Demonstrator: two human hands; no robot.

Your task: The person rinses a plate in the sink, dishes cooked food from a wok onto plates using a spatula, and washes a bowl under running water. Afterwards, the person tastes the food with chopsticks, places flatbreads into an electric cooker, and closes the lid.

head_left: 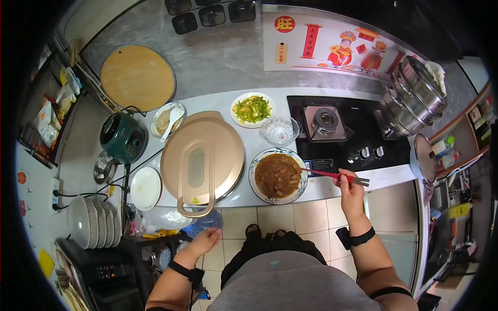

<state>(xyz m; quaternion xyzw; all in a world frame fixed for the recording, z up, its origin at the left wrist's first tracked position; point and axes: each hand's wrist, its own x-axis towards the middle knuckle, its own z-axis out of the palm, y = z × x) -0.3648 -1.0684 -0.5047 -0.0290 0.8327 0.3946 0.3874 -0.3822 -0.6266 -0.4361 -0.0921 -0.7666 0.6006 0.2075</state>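
My right hand [350, 193] is closed around a pair of red chopsticks [332, 174], whose tips reach into the brown meat stew [280, 179] at its right side. The stew fills a white bowl with a leaf-patterned rim [253, 185] near the counter's front edge. In front of the counter hangs my left hand [206, 241], below the handle of a gold electric griddle [231, 140]; its fingers are curled together and nothing shows in them. The griddle's lid is down.
Behind the bowl stand a glass bowl [281, 136] and a plate of green vegetables with egg [253, 110]. A gas stove [353, 147] with a stacked steamer [413, 98] is at the right. A white plate [146, 188], rice bowl [177, 111] and green rice cooker [123, 138] are at left.
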